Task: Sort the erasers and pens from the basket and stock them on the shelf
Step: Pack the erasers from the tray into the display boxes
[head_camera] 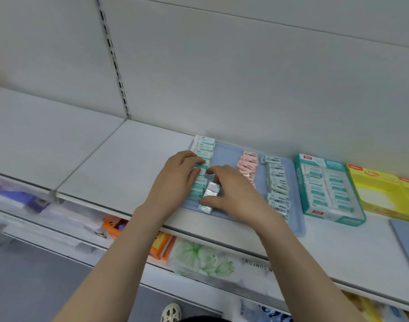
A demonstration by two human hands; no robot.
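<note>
A blue-grey tray (224,152) lies on the white shelf (133,163). Along its left side runs a row of teal-and-white erasers (204,146). My left hand (178,176) rests on the middle of that row, fingers pressing the erasers. My right hand (231,191) grips a stack of shiny-wrapped erasers (210,196) beside the row, thumb in front and fingers behind. A row of pink erasers (247,162) and a row of pale green erasers (276,178) lie further right on the tray. No pens or basket are in view.
A teal display box of erasers (324,189) and a yellow box (384,191) stand right of the tray. Another blue-grey tray edge (407,238) shows at far right. Below the shelf are orange packs (161,242) and floral packages (203,259).
</note>
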